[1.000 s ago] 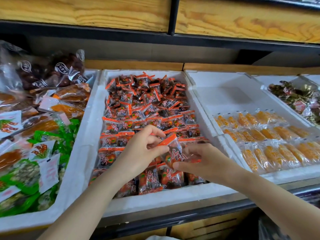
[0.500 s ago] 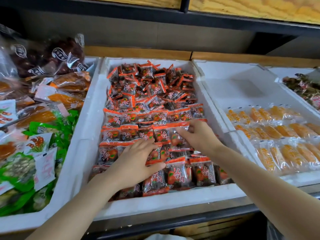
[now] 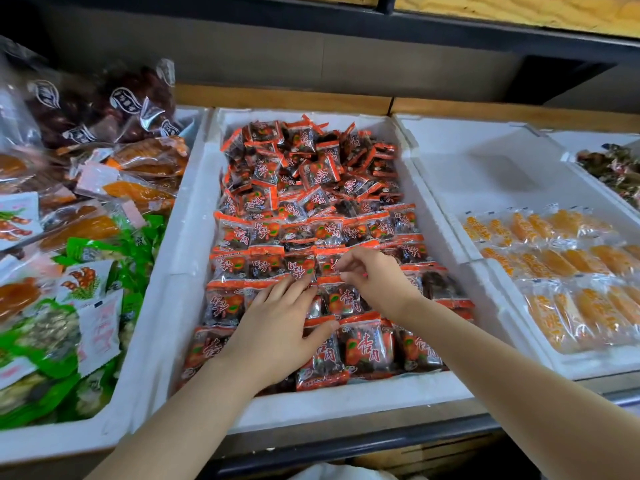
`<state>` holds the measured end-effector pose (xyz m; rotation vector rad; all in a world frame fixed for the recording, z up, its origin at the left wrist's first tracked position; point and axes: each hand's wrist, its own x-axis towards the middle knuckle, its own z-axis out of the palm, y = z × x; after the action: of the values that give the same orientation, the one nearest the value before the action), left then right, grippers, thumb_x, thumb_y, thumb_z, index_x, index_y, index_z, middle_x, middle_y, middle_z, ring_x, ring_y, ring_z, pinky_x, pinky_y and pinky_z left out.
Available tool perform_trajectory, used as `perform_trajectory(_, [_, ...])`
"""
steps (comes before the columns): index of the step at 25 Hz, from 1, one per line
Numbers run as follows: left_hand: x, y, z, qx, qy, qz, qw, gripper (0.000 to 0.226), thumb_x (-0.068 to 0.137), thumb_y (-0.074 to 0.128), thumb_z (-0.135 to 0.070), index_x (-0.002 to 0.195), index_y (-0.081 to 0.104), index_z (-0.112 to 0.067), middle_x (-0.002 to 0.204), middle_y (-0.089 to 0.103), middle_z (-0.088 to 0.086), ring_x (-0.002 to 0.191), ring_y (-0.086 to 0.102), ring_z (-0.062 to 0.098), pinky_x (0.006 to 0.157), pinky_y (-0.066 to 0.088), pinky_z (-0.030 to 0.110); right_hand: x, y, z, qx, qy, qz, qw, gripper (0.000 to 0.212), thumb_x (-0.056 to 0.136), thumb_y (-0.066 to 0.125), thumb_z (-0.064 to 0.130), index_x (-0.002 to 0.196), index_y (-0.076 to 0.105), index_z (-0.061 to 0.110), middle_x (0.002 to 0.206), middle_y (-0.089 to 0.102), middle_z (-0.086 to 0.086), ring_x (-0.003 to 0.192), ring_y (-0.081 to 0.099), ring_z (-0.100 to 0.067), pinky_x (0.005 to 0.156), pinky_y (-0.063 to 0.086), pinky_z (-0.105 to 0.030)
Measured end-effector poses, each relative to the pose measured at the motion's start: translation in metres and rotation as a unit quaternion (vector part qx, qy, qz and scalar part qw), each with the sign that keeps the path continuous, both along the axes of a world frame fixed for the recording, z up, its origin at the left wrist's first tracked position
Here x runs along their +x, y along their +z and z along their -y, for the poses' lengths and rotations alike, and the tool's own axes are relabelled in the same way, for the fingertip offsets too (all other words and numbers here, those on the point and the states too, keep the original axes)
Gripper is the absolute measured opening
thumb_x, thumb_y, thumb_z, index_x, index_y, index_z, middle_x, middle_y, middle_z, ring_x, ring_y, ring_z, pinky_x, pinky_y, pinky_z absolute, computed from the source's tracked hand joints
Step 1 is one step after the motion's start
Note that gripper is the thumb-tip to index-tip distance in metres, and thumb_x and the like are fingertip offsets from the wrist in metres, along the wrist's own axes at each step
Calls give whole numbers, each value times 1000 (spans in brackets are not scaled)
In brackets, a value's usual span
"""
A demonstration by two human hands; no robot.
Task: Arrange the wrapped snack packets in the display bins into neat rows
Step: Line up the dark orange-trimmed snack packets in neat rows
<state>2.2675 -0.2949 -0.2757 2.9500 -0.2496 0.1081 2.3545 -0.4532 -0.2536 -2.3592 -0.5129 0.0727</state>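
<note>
Snack packets (image 3: 367,348) directly beneath both hands (image 3: 277,327) (image 3: 375,284)

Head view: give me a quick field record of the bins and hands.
middle bin: red packets, near rows neat, far end a loose pile
left hand: flat on near rows
right hand: pinches a packet edge
right bin: yellow packets in rows, far half bare
left bin: mixed bags, untidy

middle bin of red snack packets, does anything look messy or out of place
Yes: the back packets in the white bin lie heaped, tilted and overlapping at all angles, while the front packets sit in flat rows. The right hand pinches one of the front packets.
</note>
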Motion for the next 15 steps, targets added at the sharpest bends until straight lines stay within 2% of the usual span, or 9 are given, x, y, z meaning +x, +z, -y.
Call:
perform_trajectory(2, [-1,0,-1,-7,5,-7,1000,77,89,16,-71,152,17,-25,160,5,-10,147,1,12,118,3,32,-6,2,4,-27,26,77,996,13,95,53,16,105,61,16,102,54,5,94,53,-11,78,43,-19])
perform_trajectory(5, [-1,0,-1,-9,5,-14,1000,71,94,24,-63,152,15,-23,161,2,-8,147,-1,13,118,0,32,-26,6,17,-92,120,188,970,28,98,45,30,116,63,18,116,60,5,109,52,-10,93,44,-25])
perform_trajectory(7, [0,-2,-1,-16,6,-13,1000,70,94,25,-62,152,15,-23,161,1,-8,147,-2,13,118,0,32,-36,0,26,-194,170,191,947,49,97,29,45,131,54,19,134,54,5,124,47,-12,104,40,-31])
perform_trajectory(9, [0,-3,-1,-27,7,-11,1000,70,94,25,-62,152,14,-25,161,-2,-8,147,-2,13,118,1,33,-42,-8,32,-255,170,190,933,62,94,18,50,138,46,16,140,49,2,130,43,-16,106,40,-34])
perform_trajectory(12, [-4,0,0,-26,0,-20,999,70,94,24,-62,152,15,-25,160,-12,-7,147,-3,13,118,5,35,-44,-9,30,-281,171,204,922,59,95,19,46,137,46,14,137,50,1,127,47,-17,102,45,-35])
perform_trajectory(15, [-1,16,-5,-18,0,-18,1000,65,95,23,-61,151,20,-28,160,-7,-9,147,1,11,118,10,35,-37,8,29,-240,179,157,941,51,98,24,47,141,36,23,140,40,8,130,35,-8,109,29,-24])
